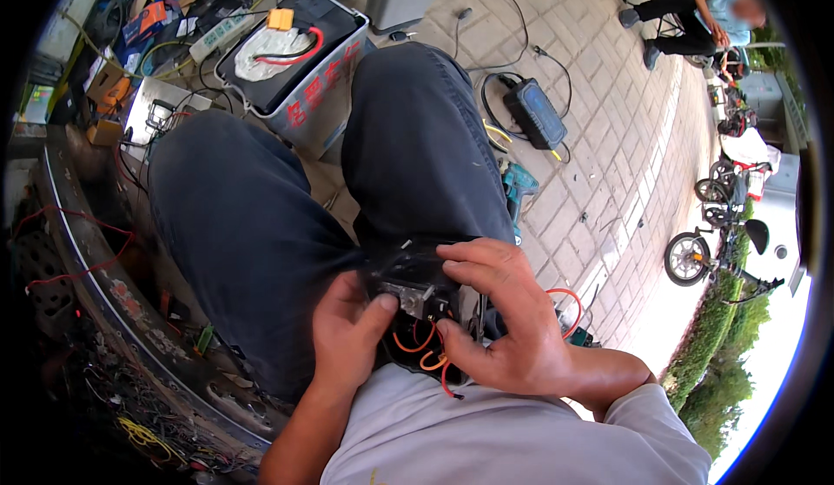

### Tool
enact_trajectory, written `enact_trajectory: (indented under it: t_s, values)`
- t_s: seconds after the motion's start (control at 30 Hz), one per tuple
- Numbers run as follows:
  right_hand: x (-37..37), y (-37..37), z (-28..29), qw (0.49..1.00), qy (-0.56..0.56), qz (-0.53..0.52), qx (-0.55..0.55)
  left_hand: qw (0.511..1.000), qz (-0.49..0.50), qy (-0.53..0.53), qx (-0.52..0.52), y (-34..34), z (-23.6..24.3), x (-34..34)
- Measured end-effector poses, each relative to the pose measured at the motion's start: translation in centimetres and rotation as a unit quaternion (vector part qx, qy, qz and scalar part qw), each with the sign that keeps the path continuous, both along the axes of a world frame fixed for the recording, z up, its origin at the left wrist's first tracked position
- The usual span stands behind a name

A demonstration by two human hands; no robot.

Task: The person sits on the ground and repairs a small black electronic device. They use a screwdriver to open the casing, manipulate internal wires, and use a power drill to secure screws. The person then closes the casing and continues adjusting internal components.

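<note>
A black housing (417,259) with a metallic block (408,298) sits in my lap between both hands, orange and red wires (426,350) looping out below the block. My left hand (352,329) grips its left side, thumb pressed on the block. My right hand (504,320) holds the right side, fingertips on the top edge and thumb lower down beside the wires. Both hands are closed around it.
Ahead stand a battery case (313,103) and a black charger (534,112) with cables. A teal drill (519,185) lies beside my right knee. Cluttered parts (122,42) fill the left. A seated person (708,16) and bicycles (699,259) are at the right.
</note>
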State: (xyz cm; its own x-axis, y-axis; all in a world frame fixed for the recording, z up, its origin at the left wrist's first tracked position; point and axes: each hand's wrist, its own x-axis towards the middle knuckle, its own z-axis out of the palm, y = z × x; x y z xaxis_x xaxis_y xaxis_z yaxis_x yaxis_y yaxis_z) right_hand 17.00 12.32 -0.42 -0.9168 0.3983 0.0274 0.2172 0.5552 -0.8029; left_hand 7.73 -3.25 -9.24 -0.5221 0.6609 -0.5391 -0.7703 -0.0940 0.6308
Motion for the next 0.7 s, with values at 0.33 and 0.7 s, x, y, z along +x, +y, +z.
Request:
enact_trajectory:
  t_s: [0.33,0.7]
  values:
    - [-1.9,0.2,0.4,0.995,-0.1,0.026,-0.008,0.995,0.01,-0.099,-0.001,0.0,0.0,-0.3]
    - [0.2,-1.3,0.6,0.96,0.031,0.085,0.264,0.994,0.024,-0.058,-0.094,1.1,0.0,-0.4]
